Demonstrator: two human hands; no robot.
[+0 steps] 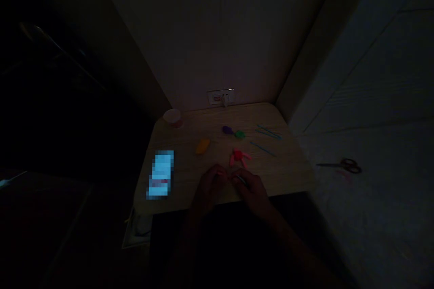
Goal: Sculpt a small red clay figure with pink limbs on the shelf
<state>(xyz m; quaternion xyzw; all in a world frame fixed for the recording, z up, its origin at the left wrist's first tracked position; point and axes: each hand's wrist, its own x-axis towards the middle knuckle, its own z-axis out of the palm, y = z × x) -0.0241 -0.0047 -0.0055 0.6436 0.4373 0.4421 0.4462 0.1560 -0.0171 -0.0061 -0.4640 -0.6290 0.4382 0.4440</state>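
Left hand [210,181] and right hand [252,187] curl (grip too dark to tell) near a red-and-pink shape [238,155].

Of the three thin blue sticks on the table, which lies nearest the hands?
The lone stick, set apart from the other two sticks, which lie close together farther back.

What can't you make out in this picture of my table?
All in the head view:
Whatever is at the fingertips of the left hand and right hand: fingers and dimness hide its shape.
The lit phone: its screen is pixelated.
The cup: too dim and small to tell its contents.
The bright thing far left: cut off by the left edge.
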